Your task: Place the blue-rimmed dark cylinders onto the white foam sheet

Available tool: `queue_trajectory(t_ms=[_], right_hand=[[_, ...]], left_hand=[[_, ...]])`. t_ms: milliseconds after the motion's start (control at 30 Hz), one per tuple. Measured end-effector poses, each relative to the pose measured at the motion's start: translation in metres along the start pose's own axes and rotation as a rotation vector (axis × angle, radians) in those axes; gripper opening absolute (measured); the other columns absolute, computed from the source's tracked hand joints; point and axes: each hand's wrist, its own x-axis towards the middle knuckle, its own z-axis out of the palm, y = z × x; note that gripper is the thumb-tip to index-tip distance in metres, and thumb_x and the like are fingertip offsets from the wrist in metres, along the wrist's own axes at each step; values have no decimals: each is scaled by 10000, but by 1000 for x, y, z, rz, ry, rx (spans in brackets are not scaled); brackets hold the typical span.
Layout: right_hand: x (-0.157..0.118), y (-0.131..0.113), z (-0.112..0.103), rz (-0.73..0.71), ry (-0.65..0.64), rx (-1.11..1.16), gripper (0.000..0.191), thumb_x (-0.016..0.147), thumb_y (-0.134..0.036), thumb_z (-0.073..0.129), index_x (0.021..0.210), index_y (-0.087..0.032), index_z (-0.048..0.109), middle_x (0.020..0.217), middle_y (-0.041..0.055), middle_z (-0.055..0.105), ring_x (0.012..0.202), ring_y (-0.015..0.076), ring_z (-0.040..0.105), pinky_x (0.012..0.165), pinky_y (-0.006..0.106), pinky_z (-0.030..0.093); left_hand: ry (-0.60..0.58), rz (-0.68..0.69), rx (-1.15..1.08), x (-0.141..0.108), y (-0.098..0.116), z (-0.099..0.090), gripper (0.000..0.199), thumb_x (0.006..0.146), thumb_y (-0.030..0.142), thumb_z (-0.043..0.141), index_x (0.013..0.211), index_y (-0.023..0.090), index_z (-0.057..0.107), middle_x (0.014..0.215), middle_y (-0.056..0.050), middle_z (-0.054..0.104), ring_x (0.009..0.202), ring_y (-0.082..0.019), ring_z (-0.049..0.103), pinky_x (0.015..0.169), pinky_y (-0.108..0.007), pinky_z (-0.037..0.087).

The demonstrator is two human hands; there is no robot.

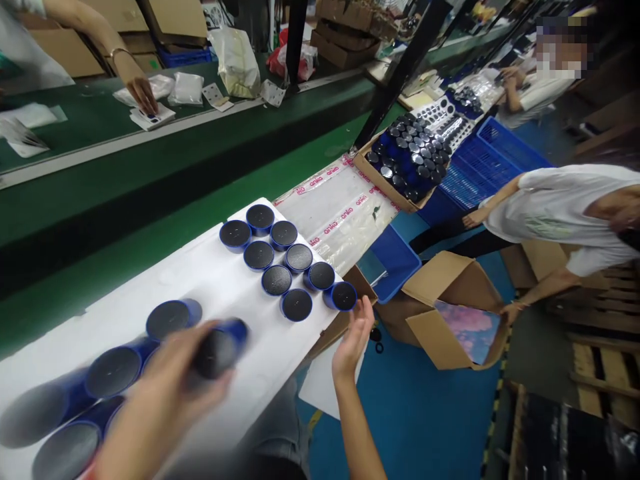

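Observation:
Several blue cylinders with black tops [258, 255] stand close together at the far end of a white board [210, 293]. My left hand [165, 387], blurred by motion, grips another blue cylinder with a black top [217, 353] above the board. More of these cylinders [114, 372] stand at the near left, partly hidden behind that hand. My right hand [353, 340] is beside the board's right edge, fingers stretched upward, next to the outermost cylinder [344, 295]; whether they touch is unclear.
Beyond the board, a carton [385, 183] holds many dark round-topped pieces. A blue bin [395, 267] and an open cardboard box [425, 333] are at the right, where a person in a white shirt [540, 207] reaches to the box. Across the green conveyor, another person's hand [137, 87] touches small cards.

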Motion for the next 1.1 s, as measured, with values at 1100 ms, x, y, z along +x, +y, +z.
queue_trajectory(t_ms=[1100], right_hand=[[-12, -1, 38, 202, 69, 203, 628, 984, -592, 298, 1492, -222, 307, 1583, 120, 292, 1452, 331, 281, 1175, 637, 181]], left_hand=[[259, -364, -540, 72, 48, 66, 649, 957, 541, 360, 1489, 195, 226, 1578, -161, 272, 1438, -300, 320, 1171, -543, 309]])
